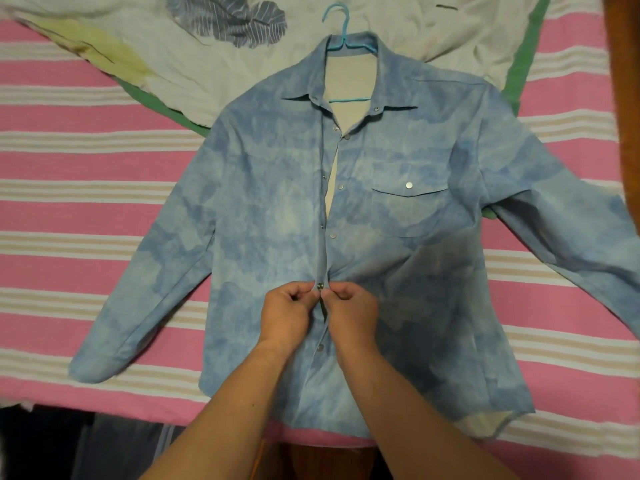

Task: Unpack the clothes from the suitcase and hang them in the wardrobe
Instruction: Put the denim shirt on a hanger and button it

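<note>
Blue shirt (277, 209) on hanger (341, 29), flat on striped bed (86, 209), both hands (320, 308) pinching its front placket

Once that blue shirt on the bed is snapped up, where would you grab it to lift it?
Probably by the light blue plastic hanger's hook, reaching from the far, collar end. It sticks out clear of the pale blue tie-dye snap shirt, whose shoulders already sit on the hanger, so lifting there should carry everything.

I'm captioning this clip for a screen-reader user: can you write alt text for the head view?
Two bare hands, left hand and right hand, pinch the front edges of a pale blue mottled snap-button shirt together at a metal snap. The shirt lies spread on a pink striped bedsheet with a light blue plastic hanger in its collar.
</note>
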Tool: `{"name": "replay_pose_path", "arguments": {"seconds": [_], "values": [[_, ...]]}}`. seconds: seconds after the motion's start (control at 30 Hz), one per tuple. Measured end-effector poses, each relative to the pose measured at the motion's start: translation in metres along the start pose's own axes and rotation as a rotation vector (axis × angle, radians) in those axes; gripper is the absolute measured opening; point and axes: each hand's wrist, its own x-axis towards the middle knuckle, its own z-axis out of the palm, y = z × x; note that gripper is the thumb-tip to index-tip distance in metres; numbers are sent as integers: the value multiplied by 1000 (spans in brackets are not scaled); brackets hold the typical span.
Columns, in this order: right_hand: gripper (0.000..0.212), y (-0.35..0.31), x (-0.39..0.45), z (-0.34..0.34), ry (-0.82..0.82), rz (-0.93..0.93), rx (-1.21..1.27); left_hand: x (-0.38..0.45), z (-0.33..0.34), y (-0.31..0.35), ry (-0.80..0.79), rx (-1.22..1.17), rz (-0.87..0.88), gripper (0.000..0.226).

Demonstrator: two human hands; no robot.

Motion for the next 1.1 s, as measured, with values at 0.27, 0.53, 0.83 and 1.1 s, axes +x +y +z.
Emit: {"name": "replay_pose_path", "arguments": {"seconds": [0.27,0.53,0.83,1.1], "values": [[18,6,1,-1,-22,-18,-67,-5,0,1,-25,-61,-31,14],[18,11,1,4,-9,-122,-219,-8,2,4,-27,-59,-43,19],[24,11,0,-23,-114,-448,-1112,2,-4,-7,-225,581,128,32],[58,-33,102,-10,-167,-687,-1232,85,-21,20,-67,1249,523,68]]}}
